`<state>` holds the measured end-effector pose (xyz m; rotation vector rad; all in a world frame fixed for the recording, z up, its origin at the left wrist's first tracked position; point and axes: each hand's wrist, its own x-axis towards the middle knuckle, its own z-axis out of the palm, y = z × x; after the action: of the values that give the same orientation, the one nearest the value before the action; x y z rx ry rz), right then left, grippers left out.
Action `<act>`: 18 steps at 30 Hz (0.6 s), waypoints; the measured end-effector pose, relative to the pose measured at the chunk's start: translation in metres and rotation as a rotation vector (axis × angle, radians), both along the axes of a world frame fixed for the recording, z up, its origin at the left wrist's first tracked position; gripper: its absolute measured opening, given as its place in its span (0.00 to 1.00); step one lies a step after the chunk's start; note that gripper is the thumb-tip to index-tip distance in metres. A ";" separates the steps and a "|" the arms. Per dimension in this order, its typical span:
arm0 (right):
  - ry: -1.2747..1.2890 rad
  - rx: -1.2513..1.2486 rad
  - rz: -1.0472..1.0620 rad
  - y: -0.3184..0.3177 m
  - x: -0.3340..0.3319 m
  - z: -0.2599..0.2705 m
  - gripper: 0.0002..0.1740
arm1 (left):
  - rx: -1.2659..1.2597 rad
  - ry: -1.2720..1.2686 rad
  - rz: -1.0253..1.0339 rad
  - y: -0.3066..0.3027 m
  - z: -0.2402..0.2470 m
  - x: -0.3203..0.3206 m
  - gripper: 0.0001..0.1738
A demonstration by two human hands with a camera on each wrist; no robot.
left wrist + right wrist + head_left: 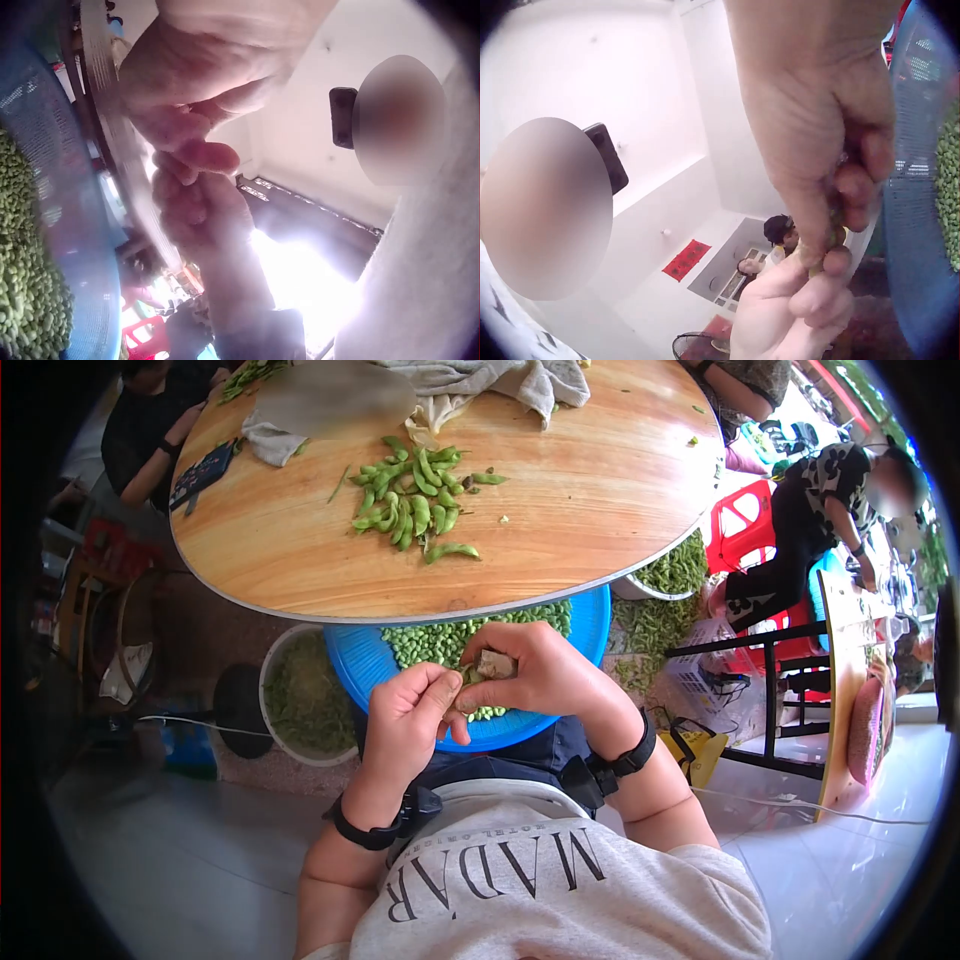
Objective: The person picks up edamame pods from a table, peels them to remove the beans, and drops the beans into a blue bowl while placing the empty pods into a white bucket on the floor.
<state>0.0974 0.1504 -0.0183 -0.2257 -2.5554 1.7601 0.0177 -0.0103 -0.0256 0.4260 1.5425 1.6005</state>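
Observation:
Both hands meet over a blue basket [343, 660] of shelled green soybeans [420, 644]. A green soybean pod [469, 675], mostly hidden by fingers, lies between them. The left hand [405, 710] pinches the pod's near end between thumb and forefinger. Curled around its other side, the right hand [545, 668] grips it, with a small greyish-white piece [493, 664] showing at its fingers. In the right wrist view, a bit of green shows between the thumb and fingers of the right hand [817, 157]. The left hand [202, 97] hides the pod in its own wrist view.
Just beyond the basket, a wooden table [560, 550] holds a pile of unshelled soybean pods [415, 495] and a grey cloth [500, 385]. A white tub [268, 690] stands at the left, and a container of pods [675, 570] at the right. Other people sit around.

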 end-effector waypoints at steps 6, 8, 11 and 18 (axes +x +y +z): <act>-0.079 -0.073 0.015 0.004 0.001 -0.009 0.12 | -0.082 0.092 -0.070 -0.003 0.002 0.000 0.09; -0.098 -0.143 0.005 0.007 0.003 -0.010 0.10 | -0.080 0.128 -0.090 -0.005 -0.001 -0.001 0.08; -0.058 -0.112 -0.015 0.004 0.004 -0.017 0.10 | -0.091 0.089 -0.101 -0.009 -0.006 -0.006 0.06; 0.126 0.357 -0.147 0.023 -0.004 0.016 0.12 | -0.622 0.734 0.143 -0.089 -0.038 -0.064 0.10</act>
<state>0.0930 0.1735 -0.0019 -0.2712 -2.6241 1.2035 -0.0459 -0.0993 -0.0637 0.5893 2.5593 0.9987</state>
